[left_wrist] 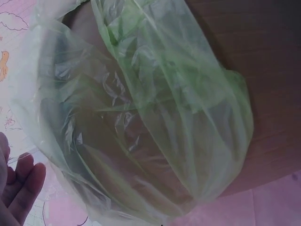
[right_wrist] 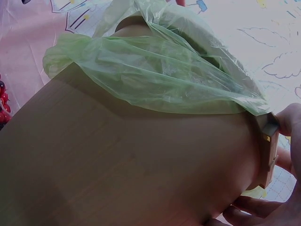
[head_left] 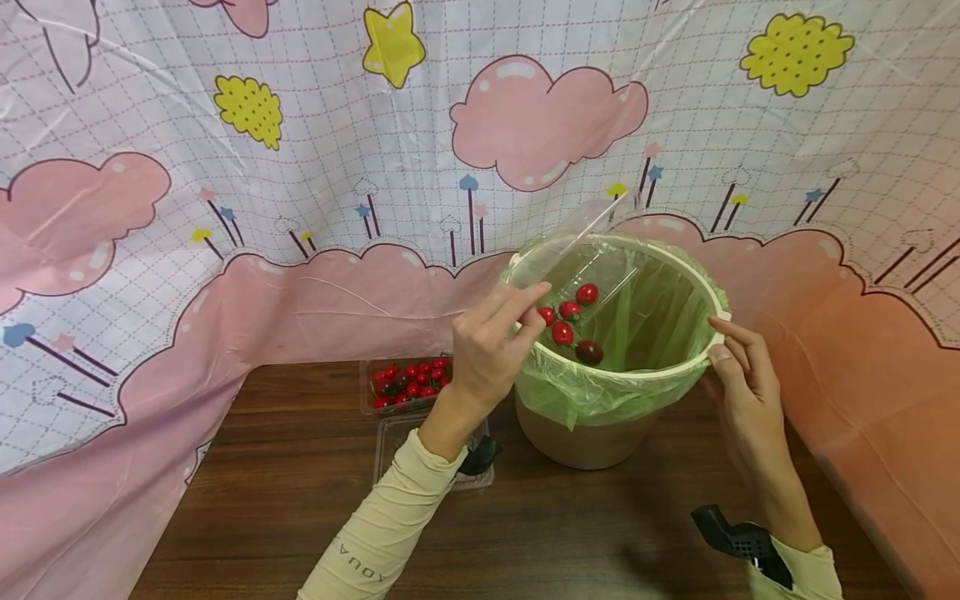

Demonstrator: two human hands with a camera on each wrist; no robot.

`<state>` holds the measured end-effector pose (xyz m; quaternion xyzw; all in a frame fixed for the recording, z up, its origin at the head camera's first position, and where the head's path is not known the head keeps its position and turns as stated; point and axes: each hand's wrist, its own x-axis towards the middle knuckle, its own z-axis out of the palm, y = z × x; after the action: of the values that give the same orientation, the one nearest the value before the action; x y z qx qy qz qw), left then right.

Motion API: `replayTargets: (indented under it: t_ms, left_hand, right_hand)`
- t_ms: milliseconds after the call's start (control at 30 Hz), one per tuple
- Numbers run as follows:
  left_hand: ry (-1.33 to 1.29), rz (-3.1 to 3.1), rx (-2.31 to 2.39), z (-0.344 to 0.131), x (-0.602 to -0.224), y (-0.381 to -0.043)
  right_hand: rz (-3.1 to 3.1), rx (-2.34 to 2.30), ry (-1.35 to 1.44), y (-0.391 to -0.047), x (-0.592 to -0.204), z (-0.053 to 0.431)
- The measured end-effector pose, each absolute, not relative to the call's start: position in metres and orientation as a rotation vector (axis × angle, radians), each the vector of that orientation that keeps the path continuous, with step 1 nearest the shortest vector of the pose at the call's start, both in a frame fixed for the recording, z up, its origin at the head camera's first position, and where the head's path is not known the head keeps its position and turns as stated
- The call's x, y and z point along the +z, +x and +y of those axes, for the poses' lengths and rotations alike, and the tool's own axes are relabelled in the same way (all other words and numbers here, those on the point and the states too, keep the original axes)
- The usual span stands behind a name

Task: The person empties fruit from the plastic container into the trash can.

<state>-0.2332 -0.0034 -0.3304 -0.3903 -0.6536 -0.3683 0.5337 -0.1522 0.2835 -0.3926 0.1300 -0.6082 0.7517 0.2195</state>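
Note:
My left hand (head_left: 491,337) holds a clear plastic container (head_left: 618,292) by its near side, tilted over the mouth of a bin (head_left: 585,437). Several red cherry tomatoes (head_left: 562,333) and a dark one (head_left: 589,352) show at the container, above the bin's opening. Its transparent lid (head_left: 581,233) stands raised. A thin green bag (head_left: 600,396) lines the bin and folds over outside the pale rim (head_left: 652,372). On the right, my right hand (head_left: 750,375) grips that rim, thumb on the near side. In the left wrist view, fingertips (left_wrist: 33,183) appear beside the bag.
A second clear box (head_left: 408,385) full of red and dark cherry tomatoes sits on the wooden table (head_left: 300,500) left of the bin. Another clear plastic tray (head_left: 386,437) lies before it, partly behind my left forearm. A patterned cloth (head_left: 360,300) hangs behind and along both sides.

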Motion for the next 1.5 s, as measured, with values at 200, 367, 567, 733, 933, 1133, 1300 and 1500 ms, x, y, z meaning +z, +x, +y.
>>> replayTargets:
  t_ms: [200,367,567,733,933,1133,1300,1500]
  left_hand:
    - [-0.975,-1.549,-0.77,-0.006,-0.33,-0.232]
    - [-1.027,-1.535,-0.725,-0.009,-0.331,-0.232]
    - [-0.983,-1.496,-0.748,-0.009,-0.33,-0.232]
    - [-0.902,-1.442,-0.821,-0.009,-0.327,-0.232]
    - [-0.801,-1.397,-0.966,-0.016,-0.321,-0.229]
    - [-0.707,-1.356,-1.033,-0.027,-0.318,-0.221]
    - [-0.644,-1.336,-1.102,-0.039,-0.32,-0.215]
    - [-0.569,-1.333,-1.205,-0.054,-0.329,-0.208]
  right_hand:
    - [-1.662,2.09,0.395,-0.152,-0.392,0.283]
    - [-1.665,2.08,0.392,-0.151,-0.392,0.282]
    - [-1.663,2.085,0.388,-0.151,-0.392,0.282]
    - [-1.659,2.088,0.388,-0.15,-0.392,0.282]
    - [-1.659,2.09,0.403,-0.152,-0.391,0.283]
    - [-1.646,2.111,0.404,-0.152,-0.39,0.284]
    - [-1.649,2.11,0.41,-0.153,-0.39,0.285]
    - [-1.649,2.106,0.418,-0.153,-0.391,0.285]
